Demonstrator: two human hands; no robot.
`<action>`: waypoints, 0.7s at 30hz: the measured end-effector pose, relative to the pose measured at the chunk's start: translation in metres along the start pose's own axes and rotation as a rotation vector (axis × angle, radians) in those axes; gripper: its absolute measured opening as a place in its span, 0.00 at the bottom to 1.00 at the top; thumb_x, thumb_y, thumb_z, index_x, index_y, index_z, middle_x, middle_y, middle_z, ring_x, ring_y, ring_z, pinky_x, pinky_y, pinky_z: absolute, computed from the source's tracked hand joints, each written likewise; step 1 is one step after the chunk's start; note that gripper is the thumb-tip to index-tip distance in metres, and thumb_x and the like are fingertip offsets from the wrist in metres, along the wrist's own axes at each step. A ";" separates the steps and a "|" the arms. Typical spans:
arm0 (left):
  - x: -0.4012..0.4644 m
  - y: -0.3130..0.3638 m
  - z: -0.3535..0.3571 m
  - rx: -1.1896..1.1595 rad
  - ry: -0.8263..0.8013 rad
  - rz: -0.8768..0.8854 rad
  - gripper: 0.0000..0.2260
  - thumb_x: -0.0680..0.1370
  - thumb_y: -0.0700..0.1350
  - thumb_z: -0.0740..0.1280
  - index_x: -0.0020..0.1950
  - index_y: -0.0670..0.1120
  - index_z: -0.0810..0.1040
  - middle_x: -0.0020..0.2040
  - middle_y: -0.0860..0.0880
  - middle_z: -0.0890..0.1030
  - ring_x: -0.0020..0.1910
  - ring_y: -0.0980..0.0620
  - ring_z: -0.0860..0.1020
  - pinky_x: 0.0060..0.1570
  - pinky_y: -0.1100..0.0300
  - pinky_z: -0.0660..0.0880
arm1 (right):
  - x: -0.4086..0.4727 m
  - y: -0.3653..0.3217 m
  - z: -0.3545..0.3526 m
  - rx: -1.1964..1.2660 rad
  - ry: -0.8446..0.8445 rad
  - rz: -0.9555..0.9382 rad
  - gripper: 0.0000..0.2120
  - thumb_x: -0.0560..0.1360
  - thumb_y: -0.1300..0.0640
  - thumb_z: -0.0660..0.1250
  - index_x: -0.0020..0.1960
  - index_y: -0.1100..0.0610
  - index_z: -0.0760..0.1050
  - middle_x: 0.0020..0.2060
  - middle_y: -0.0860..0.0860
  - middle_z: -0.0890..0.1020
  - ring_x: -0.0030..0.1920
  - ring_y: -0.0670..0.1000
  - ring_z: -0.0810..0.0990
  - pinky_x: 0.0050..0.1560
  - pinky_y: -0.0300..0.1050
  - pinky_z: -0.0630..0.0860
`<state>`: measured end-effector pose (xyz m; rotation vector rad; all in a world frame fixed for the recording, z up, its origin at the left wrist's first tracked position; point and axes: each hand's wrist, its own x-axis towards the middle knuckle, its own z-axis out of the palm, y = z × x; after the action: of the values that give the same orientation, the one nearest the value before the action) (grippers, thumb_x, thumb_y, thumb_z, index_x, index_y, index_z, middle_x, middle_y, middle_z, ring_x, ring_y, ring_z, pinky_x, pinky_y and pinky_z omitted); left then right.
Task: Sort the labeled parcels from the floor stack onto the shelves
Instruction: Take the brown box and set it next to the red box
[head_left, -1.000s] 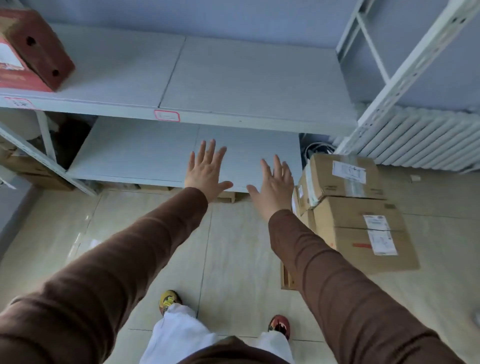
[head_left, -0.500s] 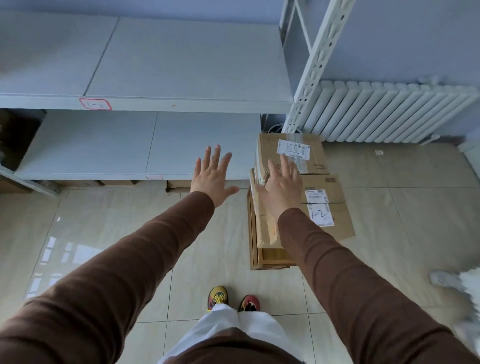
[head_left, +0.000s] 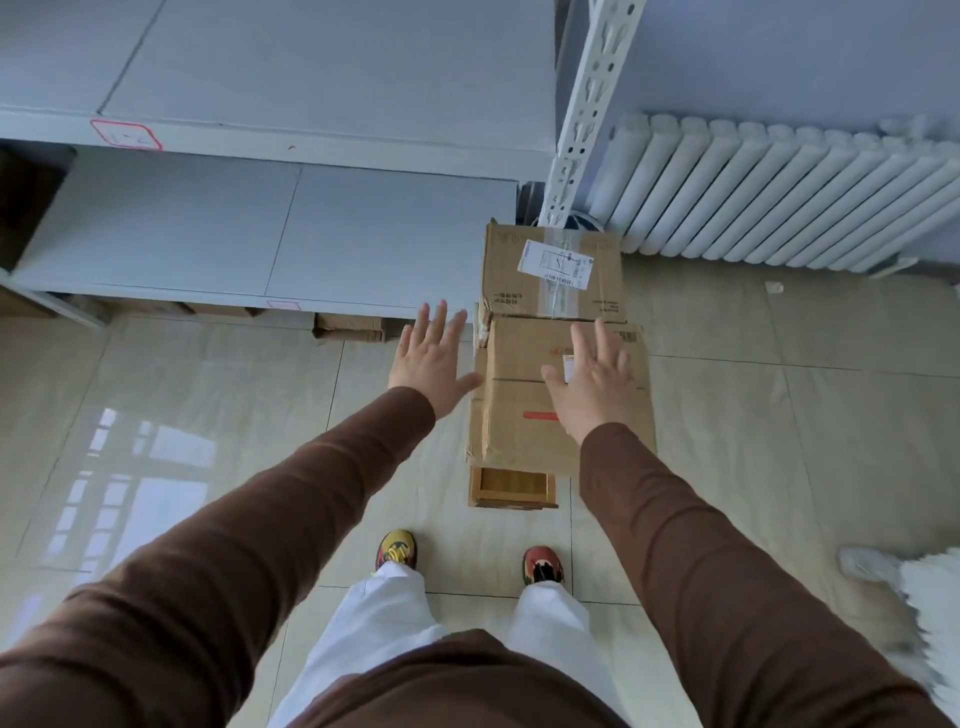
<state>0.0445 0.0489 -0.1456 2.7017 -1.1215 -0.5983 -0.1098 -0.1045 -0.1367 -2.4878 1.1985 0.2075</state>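
**Reaching for the floor stack**

Left hand (head_left: 431, 358) and right hand (head_left: 597, 387): fingers spread, grasping nothing. Near parcel (head_left: 524, 410) lies under the right hand; far parcel (head_left: 553, 275) at its 12 o'clock, beside the shelves (head_left: 270, 234). Advice: grip opposite sides, read label first. Near label hidden by the hand; contact unclear.

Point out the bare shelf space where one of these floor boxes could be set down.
The upper shelf is bare from its red-edged tag to the white upright post. The lower shelf is bare up to the far box. It is crowded at the near box, under the open right hand.
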 end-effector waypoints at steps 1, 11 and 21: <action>-0.002 0.008 0.008 -0.014 -0.001 -0.027 0.41 0.81 0.61 0.65 0.84 0.50 0.44 0.84 0.45 0.40 0.82 0.45 0.38 0.81 0.46 0.43 | 0.003 0.014 0.001 -0.009 -0.014 -0.019 0.33 0.84 0.41 0.58 0.84 0.48 0.50 0.84 0.49 0.46 0.82 0.62 0.48 0.79 0.63 0.53; -0.028 0.076 0.081 -0.237 -0.046 -0.306 0.42 0.81 0.59 0.65 0.84 0.47 0.43 0.85 0.46 0.46 0.83 0.48 0.45 0.81 0.48 0.47 | 0.023 0.149 0.012 0.074 -0.071 -0.027 0.38 0.83 0.42 0.60 0.84 0.53 0.45 0.83 0.57 0.50 0.82 0.61 0.49 0.81 0.59 0.52; -0.029 0.092 0.120 -0.519 -0.062 -0.500 0.34 0.84 0.56 0.60 0.84 0.45 0.49 0.79 0.42 0.66 0.74 0.41 0.68 0.71 0.48 0.67 | 0.022 0.176 0.042 0.263 -0.252 0.099 0.41 0.84 0.41 0.58 0.83 0.57 0.37 0.81 0.57 0.61 0.76 0.61 0.68 0.73 0.55 0.69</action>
<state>-0.0835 0.0053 -0.2189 2.4871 -0.2228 -0.8978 -0.2314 -0.2045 -0.2281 -2.1084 1.1619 0.3535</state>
